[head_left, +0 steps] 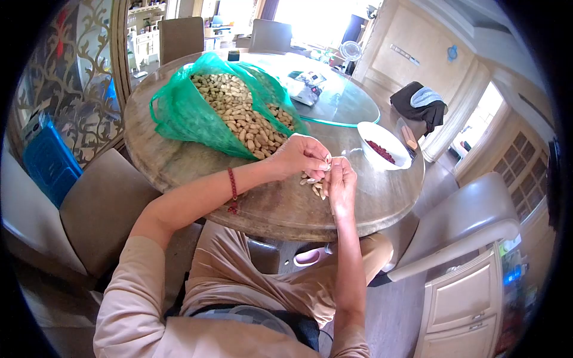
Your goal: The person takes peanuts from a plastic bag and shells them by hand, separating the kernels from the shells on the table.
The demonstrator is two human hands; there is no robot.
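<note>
My left hand (301, 156) and my right hand (341, 184) meet over the near part of the round table. Between their pinched fingertips is a peanut (327, 164), partly covered by the fingers. Beneath the hands lie several loose peanut shells (315, 186) on the tabletop. Just beyond my left hand, a green plastic bag (191, 132) lies spread wide, heaped with unshelled peanuts (239, 116). To the right of my right hand stands a white bowl (371, 132) with dark red peanut kernels (381, 151) in it.
The wooden table (274, 218) has a glass turntable (352, 101) bearing a dark plastic packet (307, 89). A small dark jar (233, 55) stands behind the bag. Chairs surround the table, including a grey one (462, 209) at right. A pink slipper (309, 257) is on the floor.
</note>
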